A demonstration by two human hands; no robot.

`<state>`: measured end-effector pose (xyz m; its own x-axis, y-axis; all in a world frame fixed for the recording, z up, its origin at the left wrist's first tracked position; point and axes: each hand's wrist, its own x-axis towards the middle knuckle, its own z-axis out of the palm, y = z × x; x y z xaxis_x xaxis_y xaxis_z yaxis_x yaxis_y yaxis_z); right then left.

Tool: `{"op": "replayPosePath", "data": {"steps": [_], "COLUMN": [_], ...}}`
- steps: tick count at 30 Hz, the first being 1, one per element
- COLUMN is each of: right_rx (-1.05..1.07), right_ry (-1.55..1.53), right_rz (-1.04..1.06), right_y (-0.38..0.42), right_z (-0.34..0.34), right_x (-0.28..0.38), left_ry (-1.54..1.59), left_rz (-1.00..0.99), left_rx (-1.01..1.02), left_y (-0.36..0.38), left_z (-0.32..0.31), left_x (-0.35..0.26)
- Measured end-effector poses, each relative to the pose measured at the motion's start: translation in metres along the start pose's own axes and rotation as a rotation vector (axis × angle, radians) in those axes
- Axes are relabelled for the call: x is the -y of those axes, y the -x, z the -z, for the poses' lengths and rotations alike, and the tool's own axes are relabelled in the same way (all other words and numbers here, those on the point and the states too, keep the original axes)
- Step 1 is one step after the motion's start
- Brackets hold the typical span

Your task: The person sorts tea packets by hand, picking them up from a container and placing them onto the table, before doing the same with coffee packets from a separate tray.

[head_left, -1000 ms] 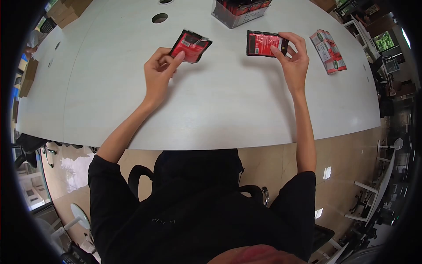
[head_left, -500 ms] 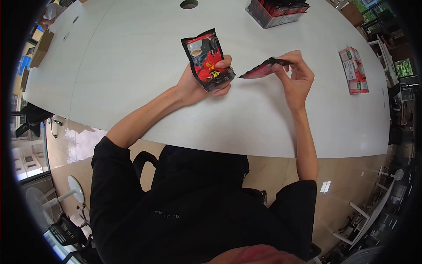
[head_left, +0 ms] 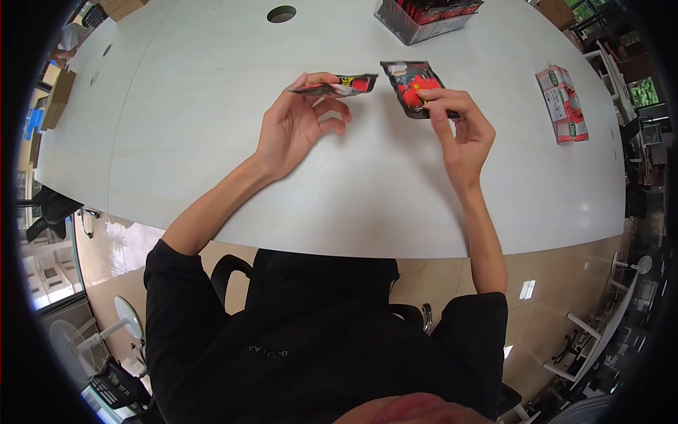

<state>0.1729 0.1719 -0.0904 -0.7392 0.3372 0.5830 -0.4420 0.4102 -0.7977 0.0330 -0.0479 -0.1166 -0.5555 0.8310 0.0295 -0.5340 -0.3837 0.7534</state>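
Note:
My left hand [head_left: 293, 127] pinches a red and black packet [head_left: 346, 86] between thumb and finger above the white table, its other fingers loosely curled. That packet is turned nearly edge-on, with its tip pointing right. A second red and black packet [head_left: 412, 83], its printed front showing, is gripped near its lower right edge by my right hand [head_left: 462, 131]. The two packets are close together but apart.
A clear bin [head_left: 424, 30] full of similar packets stands at the table's [head_left: 339, 205] far side. To the right lies a red and white package [head_left: 562, 104]. A round hole [head_left: 281, 14] is in the tabletop, and cardboard boxes [head_left: 59, 99] sit at far left.
My left hand has moved left and turned, tipping its packet from face-on to nearly edge-on. The packet in my right hand has turned from edge-on to show its front.

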Motion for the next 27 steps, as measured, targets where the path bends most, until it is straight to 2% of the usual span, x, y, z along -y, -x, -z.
{"op": "replayPosePath", "data": {"steps": [3, 5, 7, 11, 14, 18, 19, 20, 21, 22, 25, 27], "right_rx": [-0.017, -0.008, -0.025, -0.074, -0.032, -0.065, -0.018, -0.011, 0.051, 0.014, 0.086, 0.058], "right_ry": [-0.009, 0.067, 0.05, -0.076, -0.003, 0.052, -0.012, -0.128, -0.106, -0.202, -0.113, -0.036], "right_rz": [-0.043, 0.026, 0.036, -0.007, -0.029, 0.102, -0.008, -0.013, -0.002, -0.116, -0.095, -0.105], "right_y": [0.006, 0.009, 0.009, 0.008, 0.004, 0.005, 0.008, 0.007, 0.008, 0.008, 0.011, 0.014], "right_z": [-0.007, -0.009, -0.012, -0.018, -0.014, -0.01, -0.007, -0.008, -0.003, -0.006, -0.007, -0.011], "right_x": [0.002, -0.002, -0.004, 0.002, 0.008, -0.007, 0.005, 0.003, -0.001, 0.007, 0.003, 0.004], "left_ry": [-0.168, -0.525, -0.527, -0.519, -0.57, -0.577, -0.581, -0.583, -0.588, -0.595, -0.549, -0.531], "left_rz": [-0.088, -0.27, -0.236, -0.292, -0.314, -0.364, -0.352, -0.335, -0.338, -0.336, -0.298, -0.235], "left_rx": [-0.031, -0.15, -0.166, -0.204, -0.249, -0.286, -0.296, -0.306, -0.297, -0.293, -0.218, -0.154], "left_y": [-0.002, -0.002, 0.001, 0.002, 0.004, 0.004, 0.005, 0.007, 0.007, 0.008, 0.009, 0.012], "left_z": [-0.006, -0.004, -0.005, -0.012, -0.01, -0.008, -0.008, -0.008, -0.007, -0.007, -0.009, -0.012], "left_x": [0.002, 0.012, 0.011, 0.012, 0.013, 0.015, 0.014, 0.014, 0.012, 0.012, 0.012, 0.015]}}
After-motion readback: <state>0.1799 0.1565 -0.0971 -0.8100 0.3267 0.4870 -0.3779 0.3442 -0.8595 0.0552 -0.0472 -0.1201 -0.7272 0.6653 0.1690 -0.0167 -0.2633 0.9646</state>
